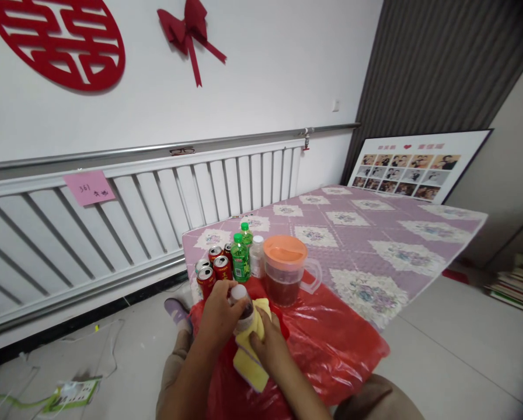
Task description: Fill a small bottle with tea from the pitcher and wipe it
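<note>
My left hand (223, 306) is closed around the upper part of a small clear bottle (245, 309) with a white cap and dark contents. In my right hand (269, 340) is a yellow cloth (251, 359), pressed against the bottle's side and hanging down below it. A red plastic sheet (327, 344) lies under both hands. Just beyond stand a clear pitcher (283, 286) with an orange lid and dark liquid, green-capped bottles (240, 262), a clear white-capped bottle (257, 256) and several red drink cans (222, 268).
A purple floral cloth (314, 236) covers the table. Behind it runs a white radiator (156, 204) with a pink note (89, 188) on it and glasses (182, 151) on top. A photo board (419, 163) leans at the far right. On the floor lies a power strip (73, 394).
</note>
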{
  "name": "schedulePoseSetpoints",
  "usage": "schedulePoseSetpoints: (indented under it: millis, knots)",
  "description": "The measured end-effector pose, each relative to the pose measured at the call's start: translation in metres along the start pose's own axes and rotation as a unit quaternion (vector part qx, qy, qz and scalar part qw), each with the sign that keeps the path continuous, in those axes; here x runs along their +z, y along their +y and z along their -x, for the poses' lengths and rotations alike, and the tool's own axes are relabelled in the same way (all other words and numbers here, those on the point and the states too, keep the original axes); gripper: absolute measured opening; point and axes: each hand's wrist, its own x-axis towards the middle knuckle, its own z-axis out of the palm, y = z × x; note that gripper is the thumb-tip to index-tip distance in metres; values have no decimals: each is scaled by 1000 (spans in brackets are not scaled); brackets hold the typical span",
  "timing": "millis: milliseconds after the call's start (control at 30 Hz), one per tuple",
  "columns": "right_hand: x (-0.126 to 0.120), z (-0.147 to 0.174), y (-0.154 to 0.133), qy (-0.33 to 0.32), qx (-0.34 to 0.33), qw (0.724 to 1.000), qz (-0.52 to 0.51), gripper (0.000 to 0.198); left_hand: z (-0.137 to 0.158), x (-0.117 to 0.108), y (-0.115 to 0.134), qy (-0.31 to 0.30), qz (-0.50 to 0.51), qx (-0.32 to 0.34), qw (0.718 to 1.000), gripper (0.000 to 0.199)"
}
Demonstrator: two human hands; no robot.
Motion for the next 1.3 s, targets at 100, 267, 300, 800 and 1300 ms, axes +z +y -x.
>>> schedulePoseSetpoints:
  millis: [100, 267, 300, 800, 1300]
  knots:
    - [-1, 3, -3, 7, -3, 1000, -6, 62, 0, 2, -2, 4, -5, 8, 1000, 27]
    - [-11, -2, -46, 53, -58, 996, -30, 63, -1, 1, -2, 9, -9, 16, 1000, 27]
    - [-12, -4, -54, 54, -68, 996, -28, 63, -1, 0, -2, 10, -10, 16, 1000, 26]
    - [5, 8, -6, -2, 13, 999, 41, 58, -7, 0, -4, -18, 25, 14, 999, 30]
    - [2, 6, -6, -21, 8, 999, 44, 60, -10, 7, -7, -42, -16, 45, 998, 47]
